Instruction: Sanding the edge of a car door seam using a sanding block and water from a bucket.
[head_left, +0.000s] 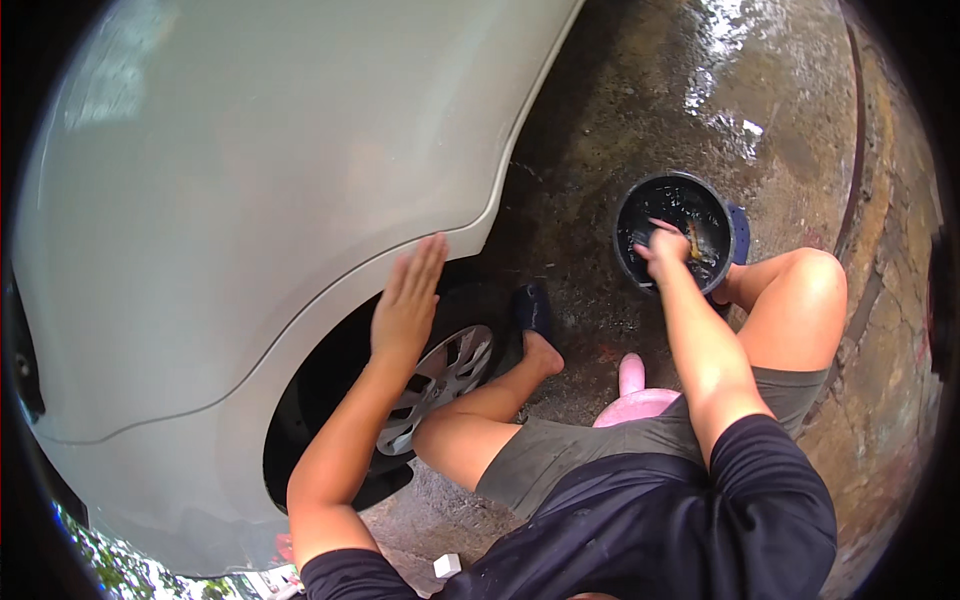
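My left hand (408, 300) lies flat with its fingers stretched out, at the edge of the wheel arch on a pale silver-green car (300, 180). Below it is the car's wheel (440, 385), with a silver spoked rim. My right hand (667, 248) reaches down into a round black bucket (622, 235) of dark water. Its fingers are bent round something dark at the water, too unclear to name. Beside these fingers a thin yellowish thing (694, 240) shows in the bucket.
Between my legs is a pink plastic thing (637, 405), partly hidden by my shorts. A dark clog (533, 308) is on my left foot, near the tyre. The concrete ground (600, 120) is wet. A small white block (447, 566) lies at the lower edge.
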